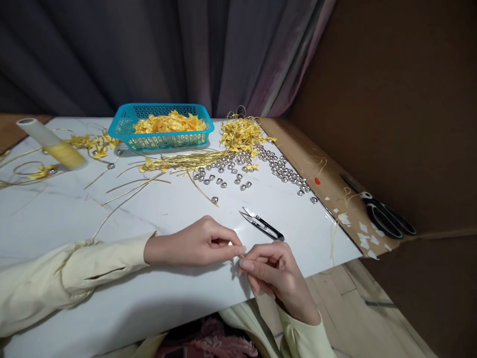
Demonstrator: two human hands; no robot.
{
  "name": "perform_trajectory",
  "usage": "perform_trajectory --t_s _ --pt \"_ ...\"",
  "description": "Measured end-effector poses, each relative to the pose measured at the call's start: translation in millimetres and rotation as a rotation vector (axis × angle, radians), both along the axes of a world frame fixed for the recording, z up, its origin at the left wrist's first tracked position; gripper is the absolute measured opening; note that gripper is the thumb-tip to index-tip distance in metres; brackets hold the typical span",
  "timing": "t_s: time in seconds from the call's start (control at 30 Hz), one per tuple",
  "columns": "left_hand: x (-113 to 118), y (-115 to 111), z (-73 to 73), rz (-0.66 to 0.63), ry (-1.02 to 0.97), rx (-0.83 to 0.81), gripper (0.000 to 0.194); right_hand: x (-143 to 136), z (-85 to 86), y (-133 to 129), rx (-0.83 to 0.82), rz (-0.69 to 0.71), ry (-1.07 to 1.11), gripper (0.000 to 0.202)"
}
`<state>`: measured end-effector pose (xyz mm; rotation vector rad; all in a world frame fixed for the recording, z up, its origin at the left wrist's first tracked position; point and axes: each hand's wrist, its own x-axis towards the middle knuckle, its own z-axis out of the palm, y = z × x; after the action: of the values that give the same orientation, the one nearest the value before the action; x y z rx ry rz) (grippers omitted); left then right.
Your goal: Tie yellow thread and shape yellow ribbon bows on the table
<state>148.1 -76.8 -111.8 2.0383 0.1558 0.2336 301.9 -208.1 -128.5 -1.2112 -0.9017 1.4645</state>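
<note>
Close to the table's front edge, my left hand is closed in a pinch, its thumb and fingertip almost meeting my right hand. That hand is pinched shut too. A short bit of thin gold cord shows between the fingertips; the rest of it is hidden by the fingers. Just beyond them lie small black thread snips, blades pointing left. Further back, a bundle of gold cords lies beside many loose silver beads.
A blue basket of yellow fabric pieces stands at the back. Right of it is a pile of yellow bows with cords. A spool of yellow thread leans at left. Black-handled scissors and paper scraps lie on cardboard at right.
</note>
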Motion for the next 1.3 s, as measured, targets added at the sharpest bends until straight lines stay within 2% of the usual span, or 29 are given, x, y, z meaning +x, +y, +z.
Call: perform_trajectory --t_s 0.13,0.37,0.53,0.7,0.83,1.03,1.17,1.3 --pt "0.8 -0.7 3.1 0.075 -0.020 0.018 0.025 -0.6 1.2 0.3 -0.008 -0.003 -0.008 0.030" --pt "2.1 1.1 5.1 0.088 -0.036 0.014 0.023 0.8 -1.9 -0.2 0.000 0.009 -0.008 0.029" --pt "-0.1 3.5 8.1 0.183 -0.071 0.057 0.021 0.3 -1.4 0.3 -0.005 0.016 -0.015 0.030" --pt "-5.9 8.6 16.2 0.269 -0.087 0.180 0.021 -1.3 5.3 0.3 -0.023 0.017 -0.057 0.032" --pt "-14.8 14.6 22.2 0.392 -0.088 0.220 0.022 -0.3 16.5 2.9 -0.025 0.020 -0.121 0.031" --pt "-46.2 28.0 31.5 0.530 -0.120 0.428 0.021 -0.3 30.4 12.5 -0.062 0.096 -0.232 0.034" --pt "-79.7 36.2 39.9 0.627 -0.125 0.560 0.025 -4.7 36.3 17.3 -0.076 0.158 -0.343 0.040" --pt "-115.2 41.6 50.9 0.702 -0.080 0.621 0.030 -15.4 47.1 24.5 -0.139 0.241 -0.458 0.043"
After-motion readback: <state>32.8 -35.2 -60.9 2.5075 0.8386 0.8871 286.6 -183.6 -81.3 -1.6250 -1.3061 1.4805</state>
